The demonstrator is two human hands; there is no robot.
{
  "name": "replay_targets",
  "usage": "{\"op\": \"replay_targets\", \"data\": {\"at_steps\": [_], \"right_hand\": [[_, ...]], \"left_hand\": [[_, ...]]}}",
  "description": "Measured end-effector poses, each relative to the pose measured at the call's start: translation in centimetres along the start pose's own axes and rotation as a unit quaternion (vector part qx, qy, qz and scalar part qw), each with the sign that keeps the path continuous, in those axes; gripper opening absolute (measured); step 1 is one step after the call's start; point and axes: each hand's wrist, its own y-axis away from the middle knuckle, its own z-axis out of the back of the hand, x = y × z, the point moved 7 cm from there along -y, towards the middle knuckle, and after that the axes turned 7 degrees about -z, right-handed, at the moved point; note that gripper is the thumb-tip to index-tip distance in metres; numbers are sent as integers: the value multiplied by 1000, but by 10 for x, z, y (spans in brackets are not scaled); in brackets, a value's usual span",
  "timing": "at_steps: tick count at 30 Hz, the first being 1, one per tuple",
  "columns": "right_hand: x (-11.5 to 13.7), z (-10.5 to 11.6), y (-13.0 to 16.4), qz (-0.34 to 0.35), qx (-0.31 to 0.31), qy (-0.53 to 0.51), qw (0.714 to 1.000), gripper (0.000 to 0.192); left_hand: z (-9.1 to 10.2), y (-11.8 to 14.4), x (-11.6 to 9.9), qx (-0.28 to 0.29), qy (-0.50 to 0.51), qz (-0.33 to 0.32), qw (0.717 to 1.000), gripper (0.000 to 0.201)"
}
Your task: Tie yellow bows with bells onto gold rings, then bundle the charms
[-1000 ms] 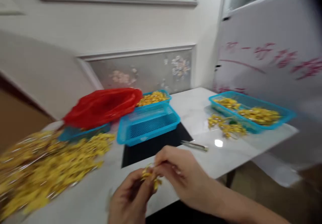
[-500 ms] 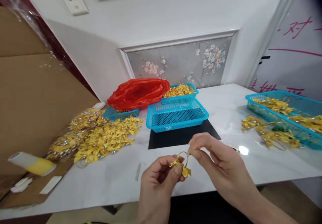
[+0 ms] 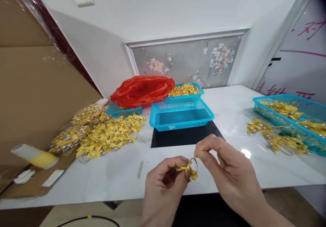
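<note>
My left hand (image 3: 163, 186) pinches a small yellow bow (image 3: 190, 173) over the near edge of the white table (image 3: 112, 179). My right hand (image 3: 224, 166) grips a thin gold ring (image 3: 193, 162) that joins the same bow. Both hands meet just in front of me, fingertips almost touching. A big heap of loose yellow bows (image 3: 102, 135) lies on the table to the left. An empty blue basket (image 3: 181, 113) stands straight ahead, behind a black patch (image 3: 183, 137).
A red plastic bag (image 3: 142, 90) covers a blue basket at the back, beside another basket of yellow bows (image 3: 185, 89). A blue basket (image 3: 292, 116) with bows stands at the right, loose bows (image 3: 275, 137) before it. Cardboard (image 3: 33, 94) and a roll (image 3: 34, 155) are at the left.
The view swung left and steadied from a blur. My hands stayed together on the bow, and my right fingers now hold the ring closer to my left thumb.
</note>
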Motion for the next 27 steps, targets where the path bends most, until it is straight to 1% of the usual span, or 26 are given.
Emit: {"op": "replay_targets", "data": {"at_steps": [3, 7, 10, 12, 15, 18, 20, 24, 27], "right_hand": [[4, 1, 3, 24, -4, 7, 1000, 14], [7, 5, 5, 44, -23, -15, 999, 15], [9, 6, 5, 42, -41, -46, 997, 15], [10, 7, 4, 36, -54, -59, 996, 16], [11, 8, 5, 21, -67, -69, 995, 16], [11, 11, 5, 4, -73, -71, 995, 14], [9, 13, 6, -10, -71, -78, 994, 13], [4, 14, 6, -39, -59, -110, 991, 11], [0, 13, 6, -53, -49, -120, 990, 10]], "left_hand": [[-2, 1, -2, -10, 23, -10, 1000, 10], [-1, 4, -2, -51, 55, -16, 997, 13], [-1, 5, -2, -32, 38, -3, 999, 15], [-2, 5, -5, -16, 24, -2, 1000, 18], [-4, 6, -9, -10, 14, -12, 1000, 19], [-5, 6, -12, -39, 8, -21, 999, 17], [-7, 6, -13, -44, 2, -25, 999, 16], [-12, 4, -13, 2, 7, -24, 1000, 19], [-9, 4, -11, -3, 23, -23, 999, 20]]}}
